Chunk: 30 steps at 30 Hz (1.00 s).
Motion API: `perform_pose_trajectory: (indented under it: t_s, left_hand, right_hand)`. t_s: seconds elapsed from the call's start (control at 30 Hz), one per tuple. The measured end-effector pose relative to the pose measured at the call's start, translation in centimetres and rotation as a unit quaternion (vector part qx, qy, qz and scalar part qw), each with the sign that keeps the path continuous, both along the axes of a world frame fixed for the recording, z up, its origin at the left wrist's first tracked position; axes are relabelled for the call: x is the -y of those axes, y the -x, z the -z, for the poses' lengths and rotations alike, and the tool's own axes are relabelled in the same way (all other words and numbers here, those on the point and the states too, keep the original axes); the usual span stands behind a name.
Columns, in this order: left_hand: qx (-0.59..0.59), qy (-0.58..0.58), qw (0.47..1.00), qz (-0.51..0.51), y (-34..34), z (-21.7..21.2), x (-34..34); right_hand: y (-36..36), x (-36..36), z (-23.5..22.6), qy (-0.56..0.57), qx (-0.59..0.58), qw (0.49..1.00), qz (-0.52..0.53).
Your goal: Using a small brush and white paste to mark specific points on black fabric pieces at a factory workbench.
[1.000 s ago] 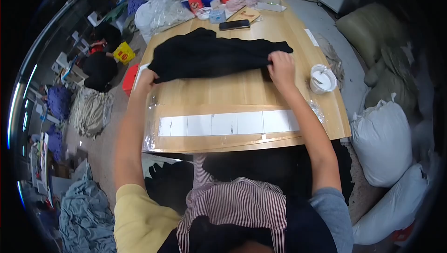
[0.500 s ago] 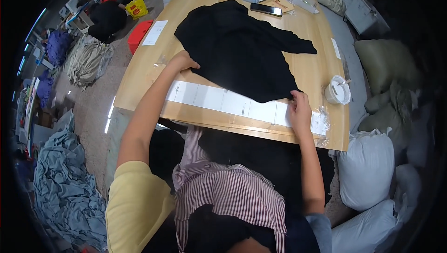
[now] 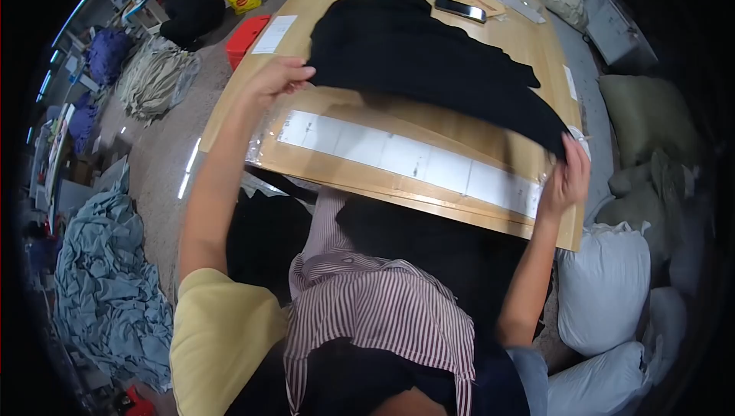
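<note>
Hands pinch the black garment at two corners; left hand closed on the near-left edge, right hand gripping the far-right hem, cloth stretched low over the wooden table; a slack grip could let it sag onto the clear plastic bag, or sweep the phone behind it.

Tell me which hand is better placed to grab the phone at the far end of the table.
Right, probably. The phone lies far and right of centre. The right hand grips the black garment at the table's right edge, the left hand at its left. Both are occupied, so either must let go first.
</note>
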<state>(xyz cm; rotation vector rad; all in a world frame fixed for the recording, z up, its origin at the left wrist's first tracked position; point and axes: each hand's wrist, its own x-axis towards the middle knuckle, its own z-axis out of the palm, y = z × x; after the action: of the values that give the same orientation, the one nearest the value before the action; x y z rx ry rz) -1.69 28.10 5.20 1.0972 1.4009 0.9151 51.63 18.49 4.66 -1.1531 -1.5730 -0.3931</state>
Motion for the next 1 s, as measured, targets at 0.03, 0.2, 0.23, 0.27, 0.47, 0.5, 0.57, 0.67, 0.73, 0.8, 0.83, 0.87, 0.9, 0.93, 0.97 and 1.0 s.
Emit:
perform_pose_trajectory:
  t_s: [0.03,0.2,0.23,0.27,0.47,0.5,0.57,0.67,0.73,0.8,0.83,0.87,0.9,0.93,0.97,1.0]
  left_hand:
    - [-0.004,0.0,1.0,0.026,-0.1,0.5,0.3]
    - [-0.082,0.045,0.995,0.029,0.4,3.0,1.1]
    - [-0.08,0.061,0.995,0.019,0.6,3.5,1.3]
    - [-0.055,0.061,0.997,-0.006,0.9,3.9,1.7]
    - [-0.008,0.093,0.995,-0.028,2.3,5.8,4.7]
    - [0.015,0.089,0.995,-0.038,2.3,6.0,5.1]
    - [0.021,0.094,0.994,-0.056,2.1,6.4,5.6]
    - [0.038,0.079,0.994,-0.069,1.7,6.3,5.9]
    - [0.047,0.072,0.994,-0.063,1.6,6.1,6.0]
    - [0.066,0.066,0.993,-0.068,1.6,6.0,6.2]
    - [0.061,0.067,0.993,-0.073,1.6,6.1,6.2]
    - [0.041,0.067,0.994,-0.077,1.6,6.4,6.2]
    - [0.029,0.05,0.996,-0.073,1.7,6.9,6.2]
    - [0.021,0.068,0.994,-0.077,1.6,7.6,6.1]
    - [-0.03,0.038,0.997,-0.063,1.5,8.3,6.1]
    - [-0.083,-0.007,0.995,-0.063,1.5,9.1,6.1]
  right_hand:
    - [0.3,1.3,0.7,-0.035,0.029,0.999,0.02]
    - [1.5,2.9,6.4,0.166,0.127,0.976,-0.067]
    - [1.5,3.0,7.2,0.183,0.126,0.972,-0.075]
    - [1.6,3.1,7.9,0.195,0.121,0.971,-0.068]
    - [1.7,4.2,9.2,0.238,0.15,0.958,-0.05]
    - [1.7,4.3,9.2,0.251,0.132,0.958,-0.052]
    - [1.9,4.3,9.4,0.264,0.112,0.956,-0.053]
    - [2.0,4.1,9.6,0.265,0.098,0.958,-0.05]
    - [1.9,4.1,9.6,0.248,0.097,0.963,-0.04]
    - [1.7,4.2,9.5,0.25,0.093,0.963,-0.048]
    - [1.6,4.2,9.5,0.26,0.098,0.959,-0.048]
    - [1.6,4.2,9.4,0.253,0.09,0.962,-0.049]
    - [1.6,4.2,9.4,0.253,0.088,0.962,-0.053]
    - [1.6,4.1,9.5,0.256,0.092,0.961,-0.053]
    - [1.7,4.0,9.6,0.255,0.086,0.962,-0.054]
    - [1.8,3.9,9.7,0.252,0.075,0.963,-0.059]
